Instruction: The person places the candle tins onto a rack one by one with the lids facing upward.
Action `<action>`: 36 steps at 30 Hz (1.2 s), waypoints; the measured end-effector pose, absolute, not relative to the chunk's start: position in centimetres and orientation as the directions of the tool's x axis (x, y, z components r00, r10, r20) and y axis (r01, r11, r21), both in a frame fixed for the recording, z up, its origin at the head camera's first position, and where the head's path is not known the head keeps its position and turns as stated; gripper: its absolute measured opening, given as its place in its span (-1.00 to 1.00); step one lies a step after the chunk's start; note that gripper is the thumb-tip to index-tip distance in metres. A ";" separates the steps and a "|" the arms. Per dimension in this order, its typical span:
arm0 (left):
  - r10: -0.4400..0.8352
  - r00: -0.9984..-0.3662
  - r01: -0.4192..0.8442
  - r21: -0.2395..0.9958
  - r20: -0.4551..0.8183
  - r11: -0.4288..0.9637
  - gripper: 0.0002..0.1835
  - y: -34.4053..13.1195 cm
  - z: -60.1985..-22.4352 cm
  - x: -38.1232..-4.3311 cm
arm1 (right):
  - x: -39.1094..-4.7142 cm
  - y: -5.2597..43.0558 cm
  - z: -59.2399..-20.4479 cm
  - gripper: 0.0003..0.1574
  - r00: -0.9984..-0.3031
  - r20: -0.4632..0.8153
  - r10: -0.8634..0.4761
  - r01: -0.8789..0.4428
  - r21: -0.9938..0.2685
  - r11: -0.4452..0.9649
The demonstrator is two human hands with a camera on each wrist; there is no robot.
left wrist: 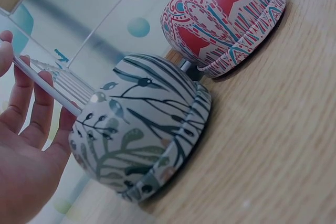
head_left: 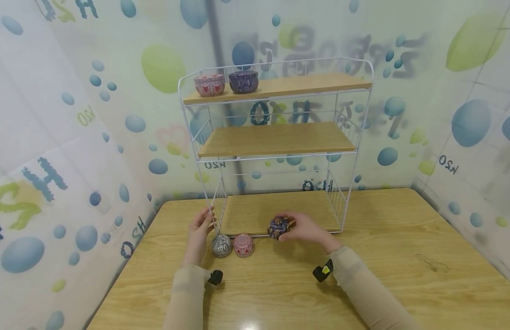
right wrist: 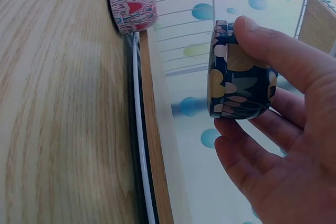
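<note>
My right hand holds a dark blue bowl with a flower pattern, thumb on one side and fingers on the other. Its rim faces the tabletop, and it hovers over the front edge of the shelf's bottom board. At the rack's front left corner, my left hand grips the thin white post between thumb and fingers. Close beside that hand, a white bowl with dark leaf patterns sits upside down on the table. A pink and red patterned bowl stands upside down to its right.
A white wire rack with three wooden boards stands on the wooden table against a patterned wall. On its top board, a pink bowl and a purple bowl stand upright at the left. The middle board is bare wood.
</note>
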State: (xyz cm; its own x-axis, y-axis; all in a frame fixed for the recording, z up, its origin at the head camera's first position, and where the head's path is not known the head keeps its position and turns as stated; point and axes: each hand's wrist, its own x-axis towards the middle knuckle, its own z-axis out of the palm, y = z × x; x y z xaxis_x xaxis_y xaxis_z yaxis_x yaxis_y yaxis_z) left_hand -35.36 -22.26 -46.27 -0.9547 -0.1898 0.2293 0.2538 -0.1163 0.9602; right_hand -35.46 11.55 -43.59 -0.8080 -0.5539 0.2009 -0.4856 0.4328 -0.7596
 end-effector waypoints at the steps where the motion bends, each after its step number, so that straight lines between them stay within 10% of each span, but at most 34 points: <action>1: -0.192 -0.954 0.255 0.960 0.230 -0.118 -0.56 -22.2 -46.2 -35.3 | -35.5 11.6 -43.6 -0.12 -0.810 0.201 -0.551 -0.481 -0.765 0.428; 36: -0.180 -0.955 0.260 0.957 0.235 -0.130 -0.56 -22.5 -46.3 -35.4 | -35.4 12.0 -43.8 -0.15 -0.833 0.280 -0.478 -0.454 -0.839 0.300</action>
State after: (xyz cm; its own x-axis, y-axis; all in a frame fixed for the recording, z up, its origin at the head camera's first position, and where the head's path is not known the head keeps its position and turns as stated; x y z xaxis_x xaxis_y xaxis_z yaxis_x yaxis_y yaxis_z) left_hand -35.37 -22.54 -46.30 -0.9551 -0.1804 0.2352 0.2602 -0.1300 0.9568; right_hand -35.38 12.02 -43.76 -0.8325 -0.4780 0.2800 -0.4544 0.2999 -0.8388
